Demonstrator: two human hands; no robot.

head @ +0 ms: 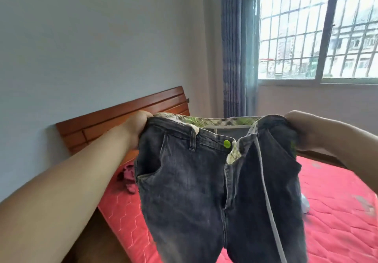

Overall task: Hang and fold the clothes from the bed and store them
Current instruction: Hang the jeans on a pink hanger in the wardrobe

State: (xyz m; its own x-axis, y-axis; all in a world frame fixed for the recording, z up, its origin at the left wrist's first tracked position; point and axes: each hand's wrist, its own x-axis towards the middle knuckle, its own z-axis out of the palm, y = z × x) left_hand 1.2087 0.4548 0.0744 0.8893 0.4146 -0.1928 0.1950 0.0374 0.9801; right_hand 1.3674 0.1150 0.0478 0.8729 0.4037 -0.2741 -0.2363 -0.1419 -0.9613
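Dark jeans (204, 181) held up over the red bed (337, 201), left hand (137, 127) and right hand (300, 130) each gripping a waistband end, fly open.

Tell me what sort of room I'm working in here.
Most likely a bedroom: a wooden headboard against the wall, a red mattress, and a curtained, barred window.

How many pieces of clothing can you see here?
2, possibly more hidden behind: dark jeans held up by left hand and right hand, and a crumpled maroon garment on the red mattress.
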